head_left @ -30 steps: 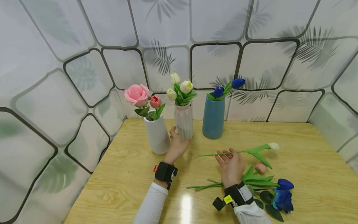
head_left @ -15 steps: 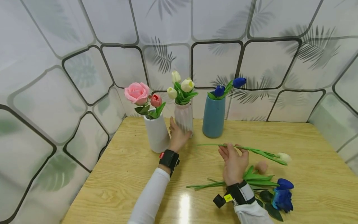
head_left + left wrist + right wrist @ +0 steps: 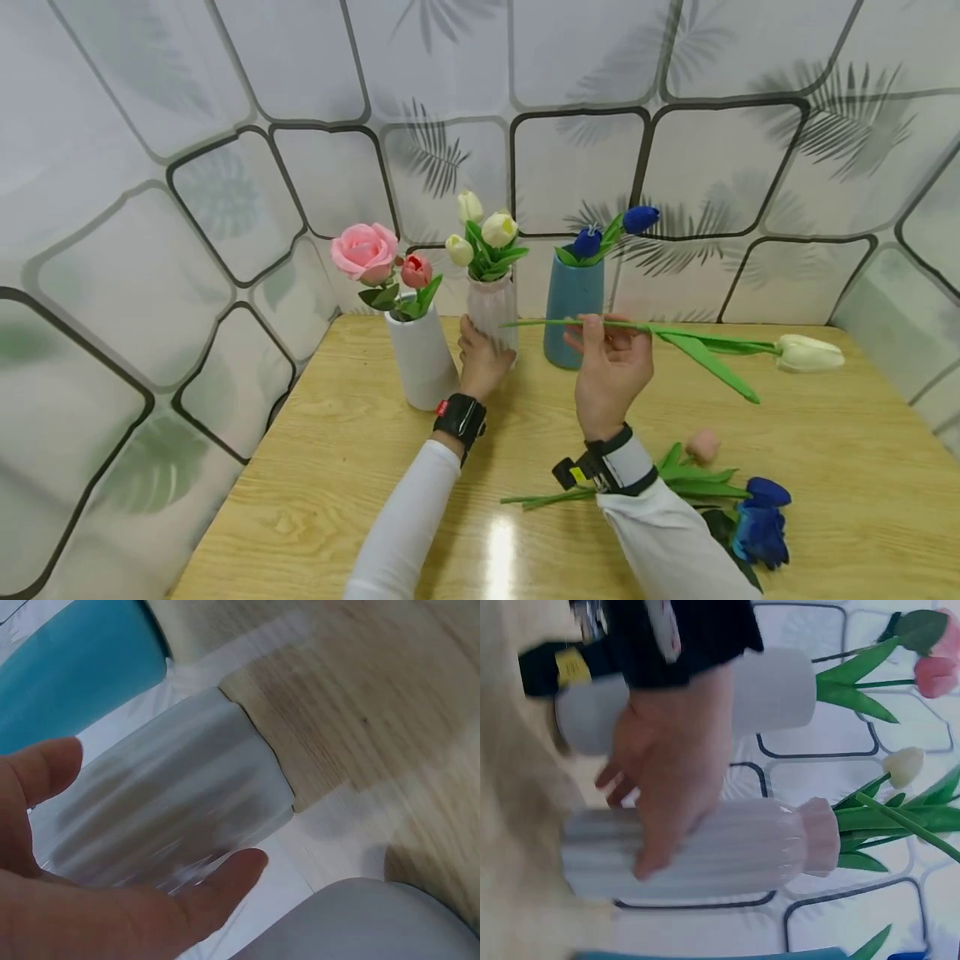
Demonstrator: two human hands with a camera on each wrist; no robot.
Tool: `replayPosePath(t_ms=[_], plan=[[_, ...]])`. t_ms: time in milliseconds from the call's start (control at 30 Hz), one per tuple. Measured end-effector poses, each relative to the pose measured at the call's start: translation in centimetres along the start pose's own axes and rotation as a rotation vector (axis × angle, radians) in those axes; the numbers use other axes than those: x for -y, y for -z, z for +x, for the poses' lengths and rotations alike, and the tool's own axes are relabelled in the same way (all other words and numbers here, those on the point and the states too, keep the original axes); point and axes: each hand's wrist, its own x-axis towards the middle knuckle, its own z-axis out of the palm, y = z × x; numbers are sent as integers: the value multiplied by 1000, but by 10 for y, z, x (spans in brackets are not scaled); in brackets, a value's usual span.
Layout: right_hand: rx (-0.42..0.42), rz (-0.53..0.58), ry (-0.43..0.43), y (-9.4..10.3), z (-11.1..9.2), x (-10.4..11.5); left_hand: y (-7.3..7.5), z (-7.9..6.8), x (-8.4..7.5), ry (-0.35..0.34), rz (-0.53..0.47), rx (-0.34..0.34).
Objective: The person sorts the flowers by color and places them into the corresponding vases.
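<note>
Patterned backdrop (image 3: pixel 450 67) behind ribbed vase (image 3: pixel 491 302), panels turning forward at both sides.

Wooden table (image 3: pixel 292 517) underneath: back edge along backdrop, just behind ribbed vase; left edge slanting forward, past white vase; right edge well to right of ribbed vase. Broad stretch of wood in front and front-left of ribbed vase; more wood to right, between it and right edge. Narrow gap on left to white vase (image 3: pixel 423 358); narrow gap on right to blue vase (image 3: pixel 572 292). All three upright.

Held white tulip (image 3: pixel 675 332): raised over table, right of ribbed vase, long axis nearly level, crosswise to vases. Bloom pointing right, away from ribbed vase, tipped slightly lower; stem end pointing left, crossing in front of ribbed vase in head view. Contact there: cannot tell.

Right hand (image 3: pixel 611 383) right of ribbed vase, thumb and fingers together, pinching stem. Left hand (image 3: pixel 483 362) at lower part of ribbed vase, thumb and fingers apart, curved around its body.

Loose flowers on table, front-right of ribbed vase: blue rose (image 3: pixel 761 533), blue tulip (image 3: pixel 767 492), pink tulip (image 3: pixel 703 446); green stems toward left.

Pink rose (image 3: pixel 365 252) left of ribbed vase, in white vase. Small white tulips (image 3: pixel 499 229) atop ribbed vase.
</note>
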Motion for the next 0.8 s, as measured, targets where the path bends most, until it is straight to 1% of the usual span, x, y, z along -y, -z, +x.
replayPosePath(t_ms=[133, 200, 233, 267, 333, 367, 400, 433, 467, 500, 567, 633, 667, 733, 800], plan=[[87, -66, 120, -26, 17, -3, 0, 5, -1, 16, 30, -27], [150, -116, 149, -35, 25, -5, -1, 8, -2, 12, 43, -40], [179, -148, 145, -38, 28, -5, -2, 9, -3, 12, 48, -43], [215, -188, 120, -41, 31, -5, -2, 10, -3, 9, 49, -46], [305, -252, 35, -44, 35, -6, -2, 10, -3, 9, 52, -51], [354, -280, -25, -45, 36, -7, -2, 10, -3, 10, 57, -52], [404, -280, -92, -47, 37, -8, -2, 11, -3, 11, 60, -51], [429, -305, -109, -48, 38, -10, -2, 11, -3, 13, 62, -48], [451, -320, -108, -49, 39, -14, -1, 11, -4, 14, 65, -47], [468, -332, -88, -51, 40, -16, -1, 11, -4, 17, 67, -44], [490, -384, -18, -54, 41, -21, 0, 11, -4, 21, 71, -38], [498, -477, 91, -56, 42, -26, 0, 11, -4, 21, 75, -37], [527, -513, 103, -57, 42, -26, 0, 11, -4, 25, 77, -35], [599, -601, 100, -59, 44, -27, 0, 11, -2, 22, 76, -33], [662, -671, 66, -61, 45, -28, 0, 11, -1, 12, 79, -29]])
